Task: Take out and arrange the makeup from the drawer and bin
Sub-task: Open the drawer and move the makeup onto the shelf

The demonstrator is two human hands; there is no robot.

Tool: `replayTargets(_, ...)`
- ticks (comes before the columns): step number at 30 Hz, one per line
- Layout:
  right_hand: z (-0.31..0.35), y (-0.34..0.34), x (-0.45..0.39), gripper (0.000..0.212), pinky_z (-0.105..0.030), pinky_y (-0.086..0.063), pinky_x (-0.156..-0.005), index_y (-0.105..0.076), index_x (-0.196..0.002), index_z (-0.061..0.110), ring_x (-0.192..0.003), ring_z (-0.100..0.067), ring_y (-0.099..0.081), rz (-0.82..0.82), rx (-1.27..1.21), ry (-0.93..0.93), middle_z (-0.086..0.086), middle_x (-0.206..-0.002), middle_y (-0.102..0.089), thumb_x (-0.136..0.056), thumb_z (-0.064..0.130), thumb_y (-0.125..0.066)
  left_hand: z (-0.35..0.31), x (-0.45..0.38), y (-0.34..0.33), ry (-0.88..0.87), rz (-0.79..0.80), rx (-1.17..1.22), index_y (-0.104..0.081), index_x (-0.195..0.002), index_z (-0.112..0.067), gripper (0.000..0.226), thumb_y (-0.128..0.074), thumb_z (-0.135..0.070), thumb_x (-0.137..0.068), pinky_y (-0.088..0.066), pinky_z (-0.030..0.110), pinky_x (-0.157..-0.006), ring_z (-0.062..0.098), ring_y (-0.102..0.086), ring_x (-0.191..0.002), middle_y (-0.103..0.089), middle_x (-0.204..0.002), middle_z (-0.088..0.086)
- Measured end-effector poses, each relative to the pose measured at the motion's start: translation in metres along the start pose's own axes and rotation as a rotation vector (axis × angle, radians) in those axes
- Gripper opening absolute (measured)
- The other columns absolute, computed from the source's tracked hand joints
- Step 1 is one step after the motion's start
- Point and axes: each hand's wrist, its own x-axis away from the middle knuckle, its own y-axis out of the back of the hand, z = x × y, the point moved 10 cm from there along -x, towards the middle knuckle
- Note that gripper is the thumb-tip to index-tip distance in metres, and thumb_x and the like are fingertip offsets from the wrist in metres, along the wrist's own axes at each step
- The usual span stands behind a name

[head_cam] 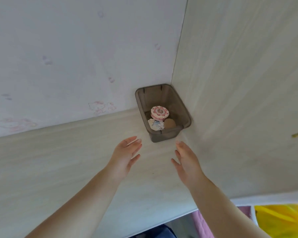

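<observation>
Head view: both hands reach for the bin [162, 134] in the far corner.
Left hand [126, 156] and right hand [187, 162] are spread, empty, just short of it; makeup [159, 113] lies inside. Next, likely grasp its sides and draw it near.

Surface: pale wood-grain desktop [62, 169], running back to meet a wall on the far side and a matching wood-grain side panel on the right
Item on surface: smoky translucent plastic bin [163, 134], sitting upright and lidless
Bin position: occupying the far right corner, pressing close against both wall and panel
Remaining surface: showing no other items in view
</observation>
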Motion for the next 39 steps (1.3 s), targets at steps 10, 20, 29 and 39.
replayTargets(10, -0.047, -0.017, 0.050, 0.050, -0.040, -0.033, -0.112, -0.042, -0.139, 0.021, -0.121, -0.007, -0.045, -0.032, -0.007, 0.210, 0.010, -0.130, -0.047, -0.091, 0.026, -0.057, 0.032, 0.001, 0.035, -0.046, 0.183, -0.196, -0.059, -0.106, -0.022, 0.021, -0.063, -0.014, -0.088, -0.048, 0.028, -0.086, 0.010, -0.062, -0.107, -0.069, -0.107, -0.005)
replayTargets(20, -0.080, 0.018, 0.067, 0.041, -0.034, -0.043, -0.105, -0.055, -0.127, 0.027, -0.111, 0.001, -0.057, -0.063, 0.200, 0.479, 0.015, -0.122, -0.058, -0.087, 0.024, -0.063, 0.050, 0.043, 0.028, -0.348, 0.451, -0.290, -0.063, -0.099, -0.023, 0.031, -0.075, -0.012, -0.072, -0.046, 0.032, -0.090, 0.011, -0.063, -0.100, -0.073, -0.094, -0.007)
replayTargets(29, -0.139, 0.052, 0.141, 0.012, -0.036, -0.052, -0.082, -0.062, -0.086, 0.031, -0.084, -0.016, -0.065, -0.301, 0.439, 0.944, 0.009, -0.083, -0.067, -0.086, 0.019, -0.066, 0.110, 0.117, 0.092, -0.554, 0.630, -0.324, -0.063, -0.100, -0.022, 0.030, -0.069, -0.020, -0.071, -0.050, 0.018, -0.080, 0.001, -0.065, -0.092, -0.071, -0.098, -0.005)
replayTargets(39, -0.266, 0.026, 0.123, 0.036, -0.022, -0.043, -0.079, -0.056, -0.123, 0.029, -0.105, -0.010, -0.057, -0.261, 1.422, 0.704, 0.014, -0.126, -0.054, -0.089, 0.042, -0.056, 0.206, 0.122, 0.187, -0.342, 0.494, -0.351, -0.067, -0.098, -0.026, 0.014, -0.065, -0.025, -0.085, -0.048, 0.033, -0.096, 0.009, -0.063, -0.106, -0.072, -0.104, -0.007)
